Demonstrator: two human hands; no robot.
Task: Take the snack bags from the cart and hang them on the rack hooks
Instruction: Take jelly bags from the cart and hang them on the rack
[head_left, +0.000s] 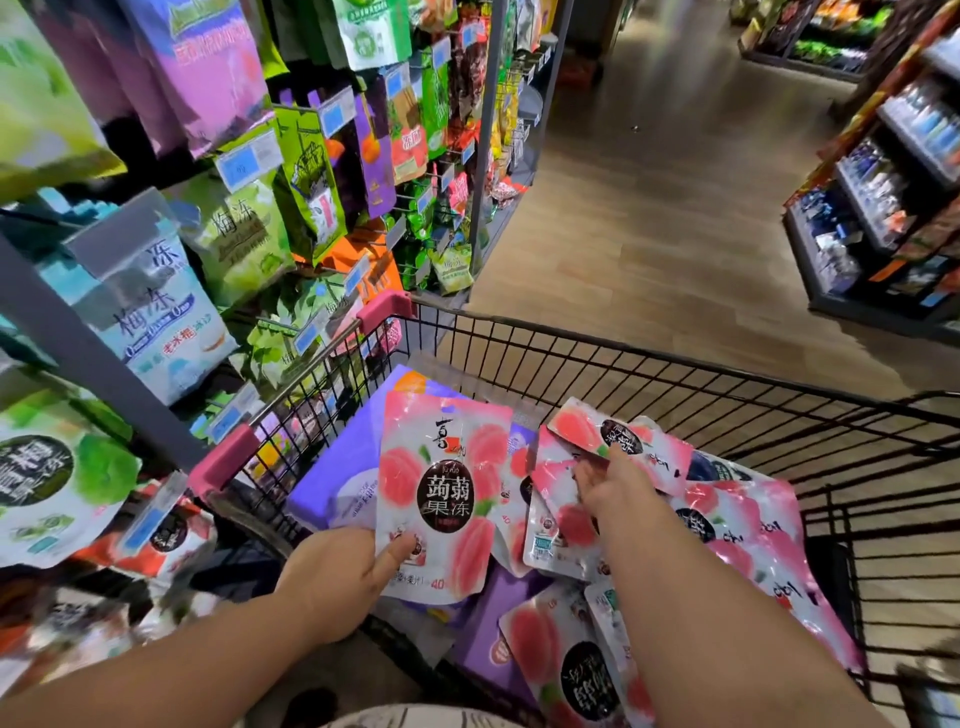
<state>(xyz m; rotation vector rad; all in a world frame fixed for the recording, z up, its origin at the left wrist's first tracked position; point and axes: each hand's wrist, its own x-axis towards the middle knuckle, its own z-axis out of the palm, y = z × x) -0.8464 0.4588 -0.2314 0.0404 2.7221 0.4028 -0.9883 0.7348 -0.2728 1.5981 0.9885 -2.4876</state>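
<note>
Far left: grey metal display rack (62, 322), its hooks crowded with hanging green and pale-blue pouches (156, 306). We see no free hook from here. The black wire shopping cart (571, 364) stands just beside the rack, presumably so each bag has only a short way to travel.

Left hand (332, 582): thumb on the front, fingers behind, pinching the lower left corner of one pink peach-print snack bag (441, 493). The bag is held upright, label facing us, over the cart's left part and above the flat purple packs (337, 467). We judge that the low corner grip leaves the top edge free to meet a hook.

Right hand (618, 483): reaching into the loose pile of the same pink bags (743, 525) in the cart's right half, fingers lying on a tilted one. We cannot tell whether they pinch it or merely press it. We judge this hand is picking out the next bag.
</note>
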